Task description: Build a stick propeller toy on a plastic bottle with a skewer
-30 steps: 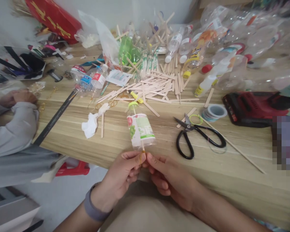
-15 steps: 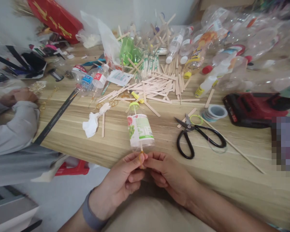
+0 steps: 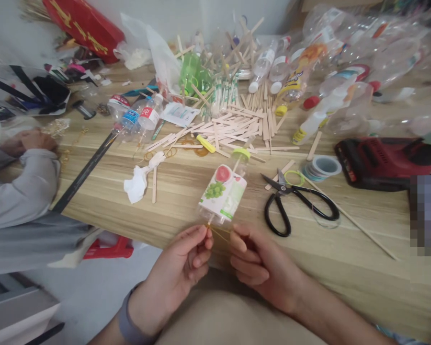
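Note:
A small clear plastic bottle (image 3: 222, 194) with a yellow-green cap and a fruit label lies tilted in front of me at the table's near edge. A thin wooden stick (image 3: 210, 219) runs along it and out past its base. My left hand (image 3: 179, 258) pinches the stick's near end, where a yellowish rubber band (image 3: 221, 234) is wound. That band stretches across to my right hand (image 3: 260, 261), whose curled fingers hold its other end. Black-handled scissors (image 3: 282, 189) lie open to the right of the bottle.
Flat wooden sticks (image 3: 233, 127) are heaped beyond the bottle. Several empty bottles (image 3: 366, 62) crowd the back right, near a red power tool (image 3: 377, 160). A tape roll (image 3: 323, 167), crumpled tissue (image 3: 135, 184) and yellow cutter (image 3: 205, 143) lie about. Another person's hands (image 3: 36, 141) rest at left.
My right hand has moved right, away from the left, drawing the rubber band out between them. The bottle has turned, its capped end swinging right and its fruit label showing more.

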Available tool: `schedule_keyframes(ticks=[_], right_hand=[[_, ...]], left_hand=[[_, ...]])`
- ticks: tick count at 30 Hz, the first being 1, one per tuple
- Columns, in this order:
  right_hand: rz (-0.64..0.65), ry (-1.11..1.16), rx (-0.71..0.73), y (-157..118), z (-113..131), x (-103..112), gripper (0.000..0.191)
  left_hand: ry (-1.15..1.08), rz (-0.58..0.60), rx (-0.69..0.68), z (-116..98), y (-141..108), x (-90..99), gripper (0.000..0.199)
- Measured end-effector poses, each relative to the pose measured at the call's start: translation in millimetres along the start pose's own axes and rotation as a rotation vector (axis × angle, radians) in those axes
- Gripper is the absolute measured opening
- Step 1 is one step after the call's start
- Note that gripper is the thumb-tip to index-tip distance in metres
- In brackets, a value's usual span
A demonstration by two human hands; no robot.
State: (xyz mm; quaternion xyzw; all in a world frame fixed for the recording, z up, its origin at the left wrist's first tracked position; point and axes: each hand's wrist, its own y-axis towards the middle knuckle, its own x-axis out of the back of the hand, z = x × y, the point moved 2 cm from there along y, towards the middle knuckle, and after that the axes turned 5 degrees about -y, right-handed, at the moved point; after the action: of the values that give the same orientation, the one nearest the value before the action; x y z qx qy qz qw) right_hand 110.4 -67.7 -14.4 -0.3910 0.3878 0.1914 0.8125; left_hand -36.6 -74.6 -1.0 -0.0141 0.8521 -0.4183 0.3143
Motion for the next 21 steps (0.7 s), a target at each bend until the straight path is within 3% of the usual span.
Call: schedule_keyframes(ticks=[4, 8, 12, 15, 21], right_hand=[[-0.130, -0.496, -0.092, -7.3, 0.7, 4.2, 0.038], [-0.074, -0.734, -0.234, -10.6, 0.5, 5.3, 0.041], [-0.094, -0.797, -0.169, -7.9, 4.7, 4.0, 0.043], [-0.187, -0.752, -0.067, -5.3, 5.9, 4.1, 0.049], [-0.225, -0.657, 0.077, -2.2, 2.8, 2.7, 0.051]], left_hand=[[-0.062, -0.025, 0.059, 0.6, -6.5, -3.4, 0.031], [-0.070, -0.015, 0.069, 3.5, -10.5, -6.9, 0.030], [-0.013, 0.001, 0.035, 4.6, -12.4, -8.1, 0.030], [0.090, -0.021, -0.017, 3.9, -12.0, -6.8, 0.028], [0.268, -0.047, -0.071, 6.7, -8.5, -5.0, 0.033]])
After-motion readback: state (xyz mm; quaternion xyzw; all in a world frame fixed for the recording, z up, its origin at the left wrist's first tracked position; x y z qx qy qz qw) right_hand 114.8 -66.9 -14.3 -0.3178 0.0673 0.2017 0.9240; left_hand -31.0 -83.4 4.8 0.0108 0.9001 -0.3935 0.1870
